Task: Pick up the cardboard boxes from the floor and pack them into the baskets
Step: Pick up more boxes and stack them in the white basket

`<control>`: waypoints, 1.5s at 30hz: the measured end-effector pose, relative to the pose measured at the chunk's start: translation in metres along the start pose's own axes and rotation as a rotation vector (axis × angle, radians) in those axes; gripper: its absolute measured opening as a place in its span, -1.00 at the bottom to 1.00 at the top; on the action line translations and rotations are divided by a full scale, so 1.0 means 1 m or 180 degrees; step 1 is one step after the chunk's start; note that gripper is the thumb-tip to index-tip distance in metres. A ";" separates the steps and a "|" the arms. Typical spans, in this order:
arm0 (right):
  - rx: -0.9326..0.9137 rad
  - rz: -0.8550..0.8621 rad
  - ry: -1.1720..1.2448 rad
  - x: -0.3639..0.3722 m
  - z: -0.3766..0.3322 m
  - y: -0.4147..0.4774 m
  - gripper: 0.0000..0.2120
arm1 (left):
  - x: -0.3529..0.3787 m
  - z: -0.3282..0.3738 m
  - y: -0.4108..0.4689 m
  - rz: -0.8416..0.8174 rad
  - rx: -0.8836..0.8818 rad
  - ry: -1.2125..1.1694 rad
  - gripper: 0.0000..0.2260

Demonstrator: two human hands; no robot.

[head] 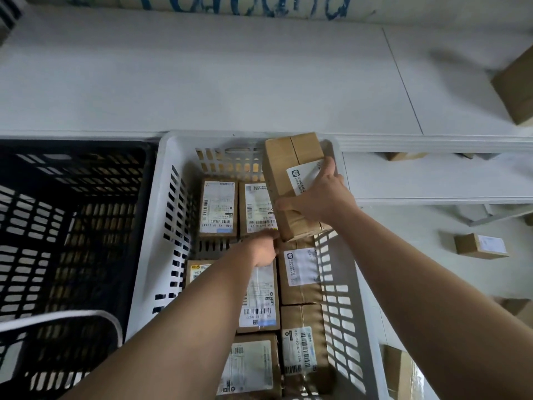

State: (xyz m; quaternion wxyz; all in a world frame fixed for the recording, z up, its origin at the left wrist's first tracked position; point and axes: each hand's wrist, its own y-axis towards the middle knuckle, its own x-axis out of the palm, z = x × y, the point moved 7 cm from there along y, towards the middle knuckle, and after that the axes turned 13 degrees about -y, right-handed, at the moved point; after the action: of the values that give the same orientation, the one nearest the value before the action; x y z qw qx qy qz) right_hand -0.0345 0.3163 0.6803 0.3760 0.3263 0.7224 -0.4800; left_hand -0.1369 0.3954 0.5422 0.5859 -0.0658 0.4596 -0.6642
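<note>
Our right hand [317,197] grips 1 cardboard box [288,166], so we should lower it flat into the upper-right gap of the white basket [150,241]; whether our left hand [264,249] holds anything we cannot tell.

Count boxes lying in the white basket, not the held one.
7 in the white basket: two boxes at the far end; one by the left wall; two mid-basket; two nearest. More may be hidden underneath. An eighth box is in the right hand.
</note>
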 end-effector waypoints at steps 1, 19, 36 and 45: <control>-0.0005 0.0003 0.0001 0.000 0.000 0.000 0.17 | -0.003 -0.002 -0.002 0.0108 0.0055 -0.0101 -0.57; -0.0228 -0.0129 -0.0366 0.015 -0.013 -0.017 0.22 | -0.082 -0.087 -0.057 0.2015 -0.0652 -0.0623 -0.62; -0.0350 -0.0183 -0.0455 0.023 -0.010 0.005 0.21 | -0.078 -0.088 -0.018 0.1801 -0.0977 -0.1133 -0.21; -0.0180 -0.0127 -0.0128 0.020 -0.002 0.001 0.15 | -0.073 -0.089 -0.036 0.1647 -0.1368 -0.0267 -0.20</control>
State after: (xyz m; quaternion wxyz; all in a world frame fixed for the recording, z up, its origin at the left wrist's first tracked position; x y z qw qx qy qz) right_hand -0.0445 0.3208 0.6635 0.3899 0.2914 0.7343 -0.4732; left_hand -0.1962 0.5006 0.5488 0.7262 -0.0963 0.5660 -0.3781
